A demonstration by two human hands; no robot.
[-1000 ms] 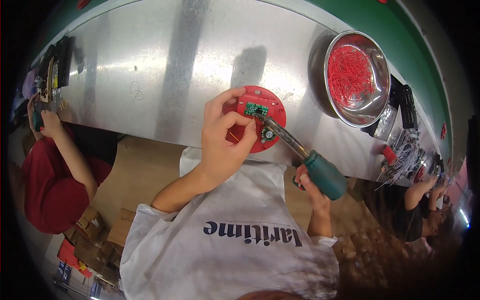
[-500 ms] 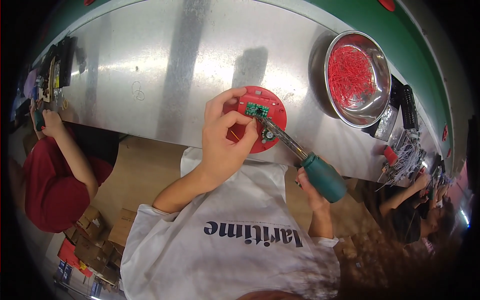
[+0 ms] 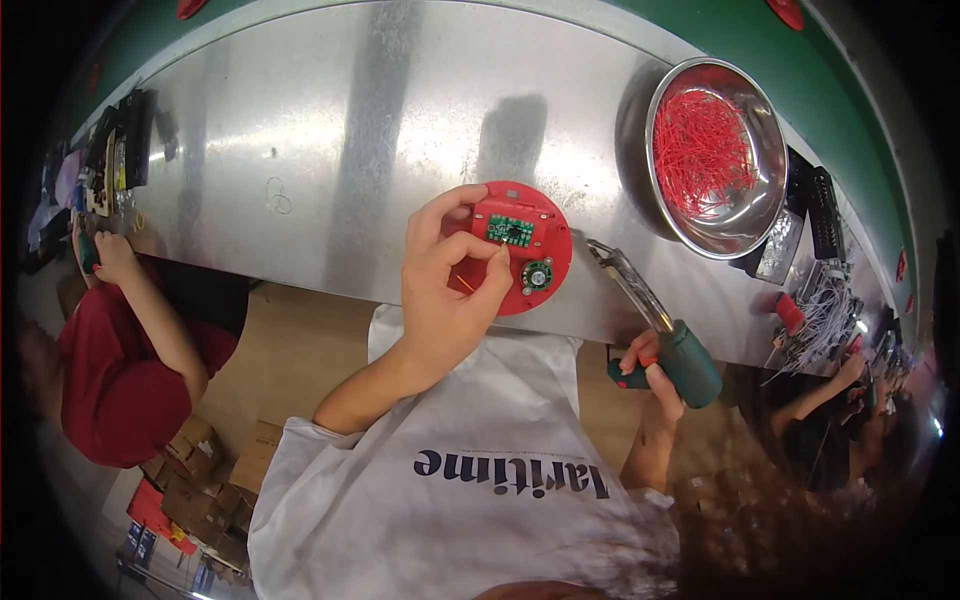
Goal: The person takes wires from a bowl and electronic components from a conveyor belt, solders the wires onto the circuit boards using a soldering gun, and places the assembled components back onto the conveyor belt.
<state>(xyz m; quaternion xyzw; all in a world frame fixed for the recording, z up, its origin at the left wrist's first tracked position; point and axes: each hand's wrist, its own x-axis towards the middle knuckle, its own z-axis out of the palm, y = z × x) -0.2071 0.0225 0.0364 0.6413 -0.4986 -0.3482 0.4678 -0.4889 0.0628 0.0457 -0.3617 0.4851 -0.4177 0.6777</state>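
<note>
My left hand (image 3: 440,285) grips a round red plastic housing (image 3: 557,246) at its left side, near the bench's front edge. Inside the housing sit a small green circuit board (image 3: 510,231) and a small round speaker (image 3: 537,276). Thumb and forefinger pinch together at the board's lower edge; whatever is between their tips is too small to make out. A short orange wire (image 3: 465,284) shows beside the palm. My right hand (image 3: 657,388) is wrapped round the handle of a green soldering gun (image 3: 690,362), whose tip points up-left, apart from the housing.
A steel bowl (image 3: 772,190) of cut red wires stands at the right on the metal bench (image 3: 300,130). Beyond it lie black trays (image 3: 825,215) and a bundle of white wires (image 3: 815,325). A co-worker in a red shirt (image 3: 120,370) sits to the left.
My right hand has drawn the soldering gun to the right, so its tip has left the circuit board. The left hand still holds the housing, with the board and speaker now uncovered.
</note>
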